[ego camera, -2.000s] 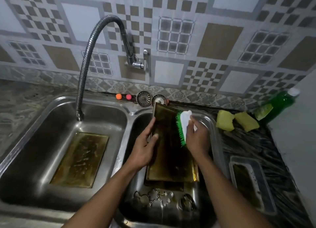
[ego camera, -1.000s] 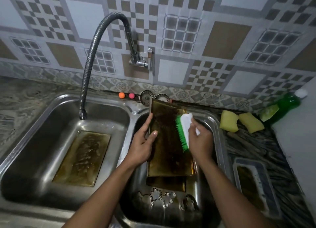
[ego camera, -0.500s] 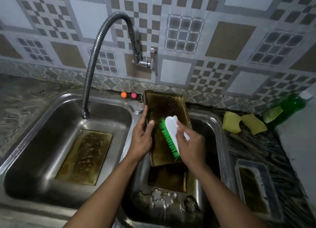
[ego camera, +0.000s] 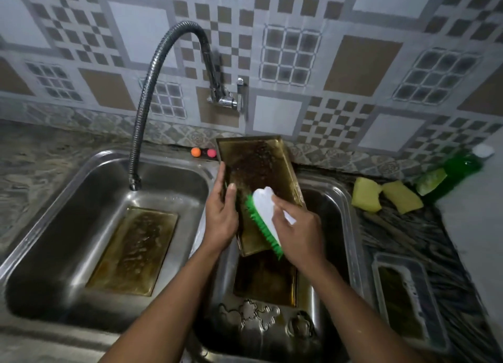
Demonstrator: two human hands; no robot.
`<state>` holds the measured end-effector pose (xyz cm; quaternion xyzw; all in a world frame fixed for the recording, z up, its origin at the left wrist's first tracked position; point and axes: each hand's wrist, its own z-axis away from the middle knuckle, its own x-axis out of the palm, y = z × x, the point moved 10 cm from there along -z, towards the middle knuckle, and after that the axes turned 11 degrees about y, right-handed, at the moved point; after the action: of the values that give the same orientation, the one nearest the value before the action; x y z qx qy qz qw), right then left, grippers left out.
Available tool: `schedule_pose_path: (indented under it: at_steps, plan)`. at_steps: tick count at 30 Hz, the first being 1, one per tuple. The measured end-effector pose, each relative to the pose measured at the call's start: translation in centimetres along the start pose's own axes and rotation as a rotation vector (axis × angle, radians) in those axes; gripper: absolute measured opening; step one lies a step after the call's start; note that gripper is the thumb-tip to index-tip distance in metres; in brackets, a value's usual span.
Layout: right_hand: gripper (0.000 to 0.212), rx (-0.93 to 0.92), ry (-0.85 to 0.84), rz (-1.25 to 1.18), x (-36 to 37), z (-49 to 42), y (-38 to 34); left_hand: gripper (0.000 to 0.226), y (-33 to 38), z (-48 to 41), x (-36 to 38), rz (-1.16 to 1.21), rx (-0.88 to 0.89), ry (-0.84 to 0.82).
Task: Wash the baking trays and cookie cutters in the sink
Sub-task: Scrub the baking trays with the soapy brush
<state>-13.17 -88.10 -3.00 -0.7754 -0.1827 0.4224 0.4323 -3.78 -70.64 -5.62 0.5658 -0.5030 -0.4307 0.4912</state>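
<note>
A brownish baking tray (ego camera: 258,169) is lifted and tilted above the right sink basin (ego camera: 347,215), its inner face toward me. My left hand (ego camera: 221,215) grips its left edge. My right hand (ego camera: 298,229) holds a white scrub brush (ego camera: 265,213) whose green bristles press on the tray's lower part. A second tray (ego camera: 268,278) lies on the floor of the right basin, and several metal cookie cutters (ego camera: 261,315) lie in front of it. A third tray (ego camera: 134,249) lies flat in the left basin (ego camera: 40,240).
A flexible tap hose (ego camera: 148,90) arches from the wall down over the left basin. Two yellow sponges (ego camera: 386,196) and a green soap bottle (ego camera: 451,172) sit on the right counter. A plastic container (ego camera: 402,300) stands nearer on that counter. Two small balls (ego camera: 202,152) rest behind the sink.
Both hands have raised the tray up out of the right basin and shifted it left and back, uncovering the second tray beneath. The brush has slid down to the tray's lower part.
</note>
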Motion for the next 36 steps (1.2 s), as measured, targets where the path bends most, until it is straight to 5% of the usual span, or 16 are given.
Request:
schedule_pose_path:
  at_steps: [6, 13, 23, 32, 36]
  plan:
    - [0.032, 0.105, 0.087, 0.069, -1.5, -1.6, 1.7, 0.049, 0.9, 1.9, 2.2, -0.013, 0.055, -0.138]
    - [0.029, 0.027, -0.176, 0.041, -0.7, 2.0, 1.3, 0.049, 0.3, -0.5, 0.8, -0.041, 0.057, 0.061]
    - [0.026, 0.118, -0.349, 0.099, 1.5, 3.8, 1.8, 0.046, 1.3, 0.3, 0.7, -0.043, 0.182, 0.089]
    - [0.031, 0.159, -0.058, 0.327, -4.7, 1.2, 6.2, 0.046, 2.0, 1.1, -0.6, -0.066, 0.209, 0.116]
    - [0.034, 0.11, 0.095, 0.247, -5.0, -0.4, 4.6, 0.046, 1.6, 1.4, 0.4, -0.061, 0.167, 0.027]
